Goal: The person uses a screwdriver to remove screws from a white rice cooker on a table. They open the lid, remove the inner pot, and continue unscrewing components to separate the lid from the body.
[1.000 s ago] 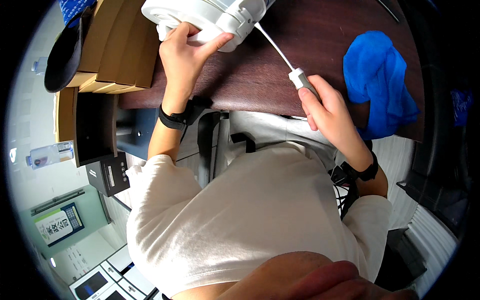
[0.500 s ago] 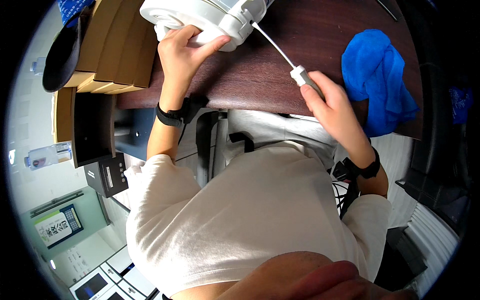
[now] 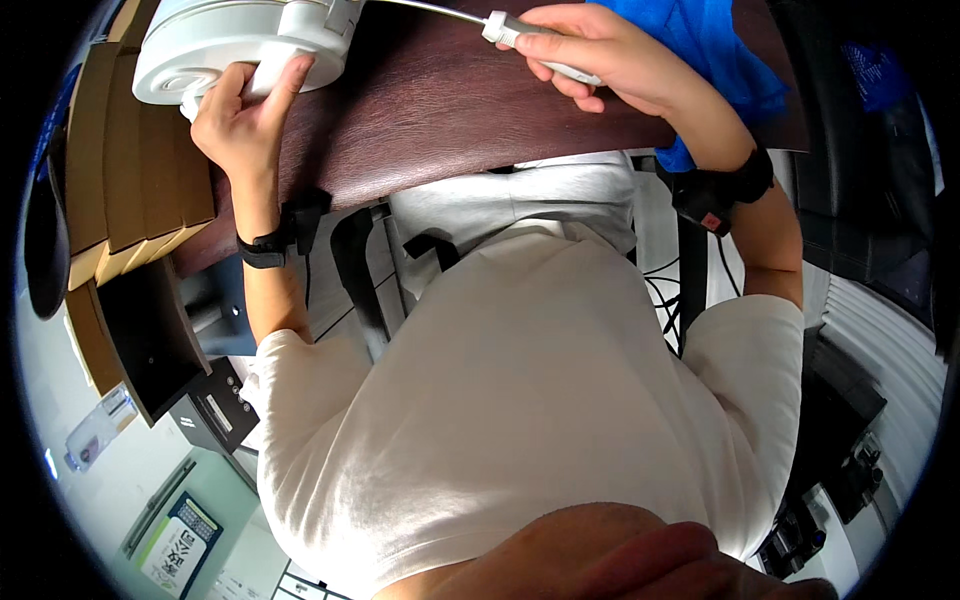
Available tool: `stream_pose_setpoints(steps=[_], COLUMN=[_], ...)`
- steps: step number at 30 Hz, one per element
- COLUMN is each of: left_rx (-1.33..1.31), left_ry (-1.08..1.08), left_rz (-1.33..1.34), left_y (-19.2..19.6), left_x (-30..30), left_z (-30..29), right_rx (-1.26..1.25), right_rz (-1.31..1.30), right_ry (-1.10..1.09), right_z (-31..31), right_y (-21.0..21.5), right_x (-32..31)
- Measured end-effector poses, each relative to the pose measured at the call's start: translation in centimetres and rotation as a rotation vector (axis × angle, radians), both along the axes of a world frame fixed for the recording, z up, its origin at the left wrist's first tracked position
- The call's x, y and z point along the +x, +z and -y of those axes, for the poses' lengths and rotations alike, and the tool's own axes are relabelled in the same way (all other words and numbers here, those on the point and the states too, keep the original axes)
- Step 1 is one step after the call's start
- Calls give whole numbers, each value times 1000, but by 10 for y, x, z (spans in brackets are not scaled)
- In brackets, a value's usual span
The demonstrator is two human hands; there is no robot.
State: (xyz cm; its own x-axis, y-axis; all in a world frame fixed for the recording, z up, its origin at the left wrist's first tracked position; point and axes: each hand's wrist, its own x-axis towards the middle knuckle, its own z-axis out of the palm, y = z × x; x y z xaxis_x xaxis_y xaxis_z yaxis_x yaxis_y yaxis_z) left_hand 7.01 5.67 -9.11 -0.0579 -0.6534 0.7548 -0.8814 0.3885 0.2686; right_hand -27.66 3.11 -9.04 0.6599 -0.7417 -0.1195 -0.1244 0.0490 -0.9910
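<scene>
A round white lidded appliance point(image 3: 245, 55) lies at the desk's far left, its upper part cut off by the picture's edge. My left hand point(image 3: 245, 120) grips its near rim, the thumb laid on a white projecting part and the fingers partly hidden beneath. In my right hand point(image 3: 625, 65) is a screwdriver point(image 3: 507, 30) with a pale handle, held nearly level and pointing left. Its thin shaft runs toward the appliance's right side and leaves the picture at the top, so the tip is hidden. A crumpled blue cloth point(image 3: 735, 75) lies behind and beside my right forearm.
The dark brown desk point(image 3: 420, 125) has its front edge close to my body. Cardboard boxes point(image 3: 140, 150) stand along the left, with a dark open compartment point(image 3: 145, 335) below. Black upholstery point(image 3: 850, 190) borders the right side. Cables hang under the desk.
My view has turned, shifting the appliance and left hand leftward in the picture. The screwdriver has gone from slanting to nearly level, and my right hand now sits farther up, overlapping the blue cloth.
</scene>
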Motion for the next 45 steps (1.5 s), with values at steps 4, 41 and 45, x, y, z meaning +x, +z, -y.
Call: stream_pose_setpoints(steps=[4, 41, 45], left_rx=[-73, -2, 14], left_ry=[-48, 128, 124], left_rz=[59, -206, -298], left_y=[1, 12, 16], left_x=[1, 12, 17], left_z=[3, -17, -19], right_rx=[47, -628, -471], right_rz=[-142, -348, -313], right_ry=[150, -237, -303], right_z=[2, 23, 35], right_y=[9, -7, -13], right_x=[1, 9, 4])
